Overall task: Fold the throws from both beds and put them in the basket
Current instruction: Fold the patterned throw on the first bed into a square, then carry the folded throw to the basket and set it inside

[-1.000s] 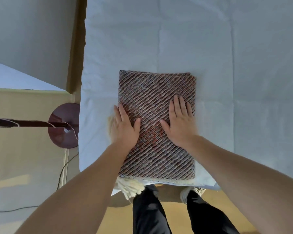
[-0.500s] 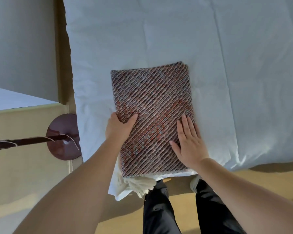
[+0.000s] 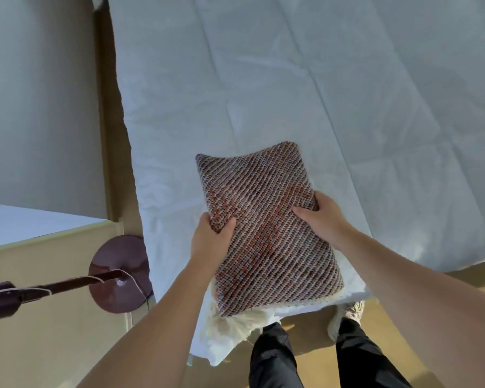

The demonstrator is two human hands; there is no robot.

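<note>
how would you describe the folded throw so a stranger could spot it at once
Find the big white bed filling most of the view, then its near corner. There the left hand and right hand grip the sides of a folded throw. Against all that white it alone is dark and patterned: brown diagonal weave, orange flecks, cream fringe at its near end.

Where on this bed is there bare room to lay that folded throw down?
The bed is bare beyond the throw and to its right, with a narrower strip along the bed's left edge. The near corner is crowded: the left hand and right hand grip the throw there.
</note>
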